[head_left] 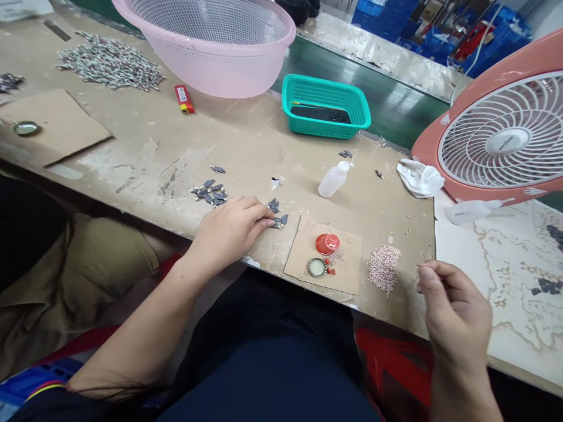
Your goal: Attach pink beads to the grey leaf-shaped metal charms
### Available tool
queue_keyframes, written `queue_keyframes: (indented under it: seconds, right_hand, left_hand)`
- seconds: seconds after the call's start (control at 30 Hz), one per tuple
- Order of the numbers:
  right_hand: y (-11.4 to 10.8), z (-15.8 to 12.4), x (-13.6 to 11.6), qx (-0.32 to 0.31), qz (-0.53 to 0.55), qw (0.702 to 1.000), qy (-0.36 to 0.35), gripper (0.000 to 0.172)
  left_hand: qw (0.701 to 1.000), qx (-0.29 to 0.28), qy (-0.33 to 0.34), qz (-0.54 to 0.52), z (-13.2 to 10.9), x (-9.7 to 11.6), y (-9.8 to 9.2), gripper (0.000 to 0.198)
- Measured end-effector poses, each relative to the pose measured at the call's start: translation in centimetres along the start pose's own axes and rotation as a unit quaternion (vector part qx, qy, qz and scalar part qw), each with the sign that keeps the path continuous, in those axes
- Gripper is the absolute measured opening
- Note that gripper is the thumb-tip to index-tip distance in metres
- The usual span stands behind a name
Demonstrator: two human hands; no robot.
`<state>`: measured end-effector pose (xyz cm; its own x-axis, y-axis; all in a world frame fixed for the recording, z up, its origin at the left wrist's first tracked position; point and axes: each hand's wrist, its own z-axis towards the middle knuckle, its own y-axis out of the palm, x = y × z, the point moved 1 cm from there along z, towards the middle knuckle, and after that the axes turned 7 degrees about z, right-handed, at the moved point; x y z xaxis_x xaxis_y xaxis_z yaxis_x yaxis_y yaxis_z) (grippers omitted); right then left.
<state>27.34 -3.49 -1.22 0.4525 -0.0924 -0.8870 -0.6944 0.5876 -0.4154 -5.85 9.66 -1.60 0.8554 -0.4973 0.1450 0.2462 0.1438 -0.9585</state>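
Observation:
My left hand (pixel 235 227) rests at the table's front edge, thumb and fingers closed together against a small cluster of dark grey leaf-shaped pieces (pixel 280 221). Whether a piece is between its fingertips is hidden. More such pieces with pale tips (pixel 210 192) lie just beyond its knuckles. On the right, my right hand (pixel 457 313) is raised in a pinch; a tiny pale speck shows at its fingertips, too small to name. Left of it lies a heap of tiny pinkish beads (pixel 384 268). Between my hands, a cardboard square (pixel 303 258) carries a red cup-like piece (pixel 325 244) and a bottle cap (pixel 317 268).
A white squeeze bottle (pixel 333 180) stands behind the cardboard. Farther back are a green basket (pixel 325 126) holding a phone, a pink basket (pixel 220 70), and a red lighter (pixel 183 99). A pink fan (pixel 492 126) stands right. A neighbour's leg (pixel 109 252) is at left.

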Motion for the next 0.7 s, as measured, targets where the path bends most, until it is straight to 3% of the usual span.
queue_keyframes:
  seconds: [0.13, 0.3, 0.7]
  right_hand:
    - [4.3, -1.8, -2.7, -0.073, 0.042, 0.996, -0.038, 0.018]
    - [7.8, -2.0, -4.8, -0.149, -0.036, 0.981, -0.121, 0.013]
    - [9.1, -1.7, -6.2, -0.171, -0.169, 0.946, -0.219, 0.015]
  left_hand:
    - [1.0, 0.021, 0.005, 0.009, -0.2, 0.1, 0.0, 0.022]
    - [0.995, 0.094, 0.023, -0.001, -1.3, 0.0, -0.1, 0.019]
    - [0.973, 0.05, -0.044, -0.221, -3.1, 1.5, -0.5, 0.017]
